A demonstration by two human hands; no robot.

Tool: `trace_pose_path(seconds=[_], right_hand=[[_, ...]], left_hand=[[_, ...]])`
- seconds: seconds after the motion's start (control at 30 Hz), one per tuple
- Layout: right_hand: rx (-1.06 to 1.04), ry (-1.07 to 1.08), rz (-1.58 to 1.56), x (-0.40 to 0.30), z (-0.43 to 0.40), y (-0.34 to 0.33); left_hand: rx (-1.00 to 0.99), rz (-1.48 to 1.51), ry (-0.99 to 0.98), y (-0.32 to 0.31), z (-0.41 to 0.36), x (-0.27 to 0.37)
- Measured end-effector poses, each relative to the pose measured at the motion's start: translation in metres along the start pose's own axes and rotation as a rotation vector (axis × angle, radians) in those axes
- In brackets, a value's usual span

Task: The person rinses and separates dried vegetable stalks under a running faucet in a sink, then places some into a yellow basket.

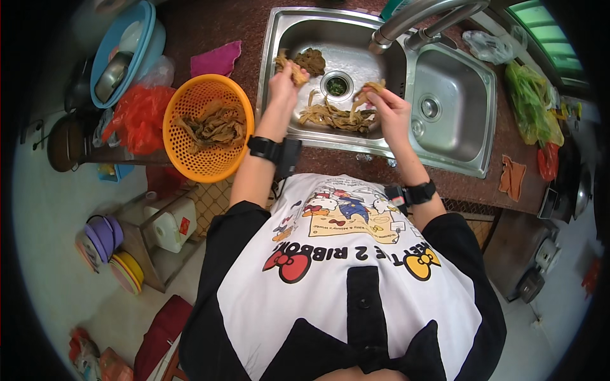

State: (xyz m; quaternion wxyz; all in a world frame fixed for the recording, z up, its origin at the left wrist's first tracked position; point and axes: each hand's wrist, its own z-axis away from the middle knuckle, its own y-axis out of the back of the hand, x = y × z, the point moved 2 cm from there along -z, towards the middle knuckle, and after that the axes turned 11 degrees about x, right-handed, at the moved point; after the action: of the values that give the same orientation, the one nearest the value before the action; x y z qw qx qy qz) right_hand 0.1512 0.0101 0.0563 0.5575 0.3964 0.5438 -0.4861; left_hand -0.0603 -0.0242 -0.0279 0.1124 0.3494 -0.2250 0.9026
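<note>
Over the left side of the large steel sink basin (367,57), my left hand (286,85) grips a bunch of wet, yellow-brown leafy vegetable (298,75). My right hand (391,107) pinches a limp piece of the same vegetable (361,97) near the basin's right side. Between and below my hands, a loose heap of brown leaves (336,118) lies on the basin floor. A darker clump (310,62) sits just beyond my left hand. Green scraps fill the drain strainer (337,85). Left of the sink, an orange perforated plastic basket (172,128) holds more brown leaves (214,126).
The steel faucet (405,24) arches over the large basin's far right. A smaller basin (452,124) adjoins it. Blue basins (153,47), a red plastic bag (138,116) and a magenta cloth (217,59) are left; an orange-brown cloth (512,177) and green bagged vegetables (529,100) are right.
</note>
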Motion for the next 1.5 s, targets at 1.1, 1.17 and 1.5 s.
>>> trace_pose_path(seconds=[1.1, 1.17, 1.5], right_hand=[[-0.128, 0.318, 0.437, -0.013, -0.016, -0.045], [-0.142, 0.391, 0.661, -0.009, -0.022, -0.047], [-0.089, 0.113, 0.54, 0.001, -0.034, -0.042]], left_hand=[[-0.256, -1.044, -0.725, -0.024, 0.091, 0.025], [-0.251, -1.073, -0.727, -0.031, 0.095, 0.022], [-0.28, -1.042, -0.619, -0.023, 0.09, 0.005]])
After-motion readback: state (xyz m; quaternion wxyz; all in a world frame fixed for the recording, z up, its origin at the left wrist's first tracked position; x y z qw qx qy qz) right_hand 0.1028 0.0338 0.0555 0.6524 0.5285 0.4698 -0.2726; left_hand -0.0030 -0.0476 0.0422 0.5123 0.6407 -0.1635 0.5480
